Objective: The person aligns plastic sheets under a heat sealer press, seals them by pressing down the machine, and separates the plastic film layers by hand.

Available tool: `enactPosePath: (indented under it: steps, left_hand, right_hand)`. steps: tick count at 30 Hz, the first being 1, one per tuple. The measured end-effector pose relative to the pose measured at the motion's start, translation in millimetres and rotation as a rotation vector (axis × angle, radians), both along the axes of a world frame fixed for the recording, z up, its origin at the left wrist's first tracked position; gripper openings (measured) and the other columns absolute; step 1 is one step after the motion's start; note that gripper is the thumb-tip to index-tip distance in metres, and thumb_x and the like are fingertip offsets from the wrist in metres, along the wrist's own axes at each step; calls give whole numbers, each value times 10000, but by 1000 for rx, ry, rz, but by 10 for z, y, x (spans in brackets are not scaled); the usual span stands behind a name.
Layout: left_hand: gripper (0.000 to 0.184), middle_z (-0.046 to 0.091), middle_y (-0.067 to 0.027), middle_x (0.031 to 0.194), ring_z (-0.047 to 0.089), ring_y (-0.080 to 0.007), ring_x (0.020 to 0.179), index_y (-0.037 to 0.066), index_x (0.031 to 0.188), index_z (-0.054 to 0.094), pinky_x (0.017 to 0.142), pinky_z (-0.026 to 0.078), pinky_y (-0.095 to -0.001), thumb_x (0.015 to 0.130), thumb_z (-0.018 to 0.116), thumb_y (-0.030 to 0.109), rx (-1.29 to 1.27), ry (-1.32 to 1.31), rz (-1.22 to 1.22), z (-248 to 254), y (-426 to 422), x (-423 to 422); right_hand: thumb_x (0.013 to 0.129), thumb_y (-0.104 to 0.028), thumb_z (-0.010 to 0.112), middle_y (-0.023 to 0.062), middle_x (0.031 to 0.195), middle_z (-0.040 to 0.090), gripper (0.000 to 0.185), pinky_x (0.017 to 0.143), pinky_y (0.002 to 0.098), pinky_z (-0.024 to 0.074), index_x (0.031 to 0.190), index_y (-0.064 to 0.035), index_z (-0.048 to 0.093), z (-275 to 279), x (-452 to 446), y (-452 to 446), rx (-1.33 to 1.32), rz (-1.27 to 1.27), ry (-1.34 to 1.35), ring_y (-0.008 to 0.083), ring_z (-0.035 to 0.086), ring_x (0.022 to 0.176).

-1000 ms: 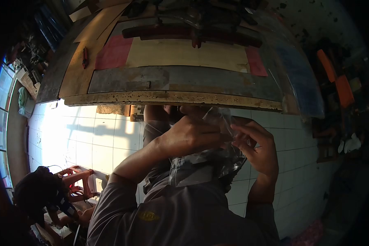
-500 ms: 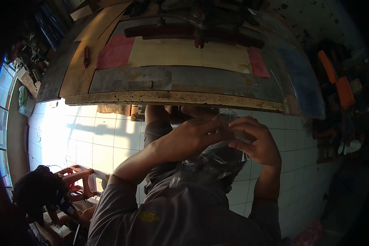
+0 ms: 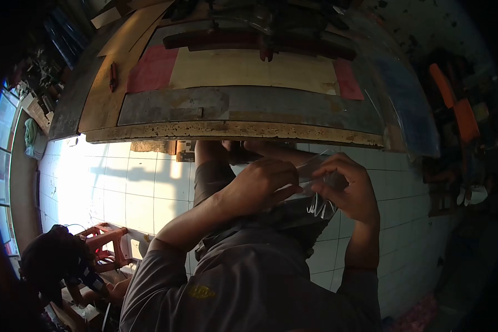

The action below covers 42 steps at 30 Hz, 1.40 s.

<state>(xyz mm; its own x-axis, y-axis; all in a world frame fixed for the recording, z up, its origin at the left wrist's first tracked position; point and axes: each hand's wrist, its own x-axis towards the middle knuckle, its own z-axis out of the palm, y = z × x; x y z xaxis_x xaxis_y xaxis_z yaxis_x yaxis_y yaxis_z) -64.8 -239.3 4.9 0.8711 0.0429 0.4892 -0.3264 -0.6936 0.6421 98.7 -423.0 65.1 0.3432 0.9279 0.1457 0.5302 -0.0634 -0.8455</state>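
Note:
Clear plastic film (image 3: 322, 209), possibly a thin bag, hangs crumpled over my lap just in front of the bench, its folds catching white glints. My left hand (image 3: 266, 185) has its fingers and thumb pinched together at the film's left side. On the other side, my right hand (image 3: 346, 185) curls its fingers and thumb around the bunched plastic. A small gap separates the two hands, with see-through film between them. Part of the film is hard to make out against the dark shorts.
Ahead is a workbench (image 3: 232, 131) with yellow paper (image 3: 249, 69), a pink sheet (image 3: 152, 69) and a dark red bar (image 3: 221, 41). A red cutter (image 3: 113, 76) lies at its left. Another person (image 3: 58, 265) bends low beside a red stool (image 3: 106, 243).
My left hand has drawn slightly back from the right hand, opening a gap. The film, spread across my lap before, is now gathered beneath my right hand.

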Motion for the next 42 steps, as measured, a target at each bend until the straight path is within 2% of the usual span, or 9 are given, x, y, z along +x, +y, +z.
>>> enactPosePath:
  steps: [9, 12, 15, 24, 28, 34, 38, 41, 42]
  left_hand:
    - [138, 711, -88, 957, 726, -267, 864, 38, 961, 727, 748, 605, -387, 858, 814, 70, -118, -42, -52, 79, 37, -21]
    - [138, 711, -86, 964, 729, -261, 861, 34, 963, 729, 747, 610, -378, 859, 813, 67, -126, -49, -57, 99, 39, -30]
    - [144, 710, -85, 967, 729, -258, 858, 28, 965, 729, 745, 611, -374, 859, 816, 72, -125, -41, -66, 129, 36, -33]
    - [117, 685, -91, 933, 702, -289, 865, 21, 911, 701, 767, 581, -411, 898, 764, 118, -143, -27, -64, 172, 26, -33]
    - [167, 716, -77, 969, 733, -251, 860, 48, 930, 728, 742, 608, -376, 849, 845, 135, -91, 20, -33, 172, 84, -54]
    - [215, 729, -72, 962, 734, -270, 874, 76, 881, 736, 738, 587, -391, 810, 884, 215, 69, 87, 177, 157, 389, -282]
    - [236, 738, -80, 926, 736, -273, 894, 64, 871, 740, 796, 578, -384, 803, 889, 235, 8, 175, 274, 8, 621, -422]
    - [223, 746, -74, 929, 742, -237, 891, 52, 868, 742, 780, 581, -361, 803, 896, 201, -60, 199, 266, -32, 709, -464]
    - [215, 748, -69, 932, 743, -219, 890, 47, 877, 740, 775, 581, -348, 812, 893, 184, -158, 186, 276, -47, 701, -463]
  right_hand:
    - [873, -96, 813, 76, 1034, 694, 190, 924, 320, 480, 1014, 6, 739, -54, 9, -33, 97, -11, 138, 173, 647, 1014]
    - [882, -87, 801, 71, 1034, 701, 162, 909, 315, 478, 1002, 2, 740, -75, 7, -43, 140, -33, 152, 165, 646, 999]
    - [863, -129, 833, 23, 970, 756, 149, 752, 292, 466, 986, -70, 776, -74, 0, -54, 157, -100, 36, 122, 664, 882]
    - [870, -117, 830, 14, 899, 749, 101, 695, 277, 413, 952, -79, 784, -116, -13, -47, 200, -166, 53, 95, 633, 804]
    - [896, -103, 810, 20, 905, 748, 78, 704, 279, 413, 948, -60, 770, -121, -2, -54, 231, -196, 46, 93, 628, 814]
    - [945, -125, 754, 53, 912, 673, 131, 768, 286, 416, 975, -3, 717, -124, 159, -244, 414, -390, 174, 127, 596, 863]
    - [980, -194, 707, 67, 910, 640, 204, 811, 286, 413, 972, 10, 686, -171, 354, -414, 453, -480, 126, 139, 568, 870]
    - [993, -226, 693, 66, 909, 623, 238, 814, 285, 404, 987, 12, 672, -242, 424, -456, 496, -543, 163, 137, 554, 861]
    - [993, -230, 695, 64, 913, 622, 242, 812, 285, 402, 992, 11, 670, -257, 448, -465, 510, -558, 197, 137, 553, 861]
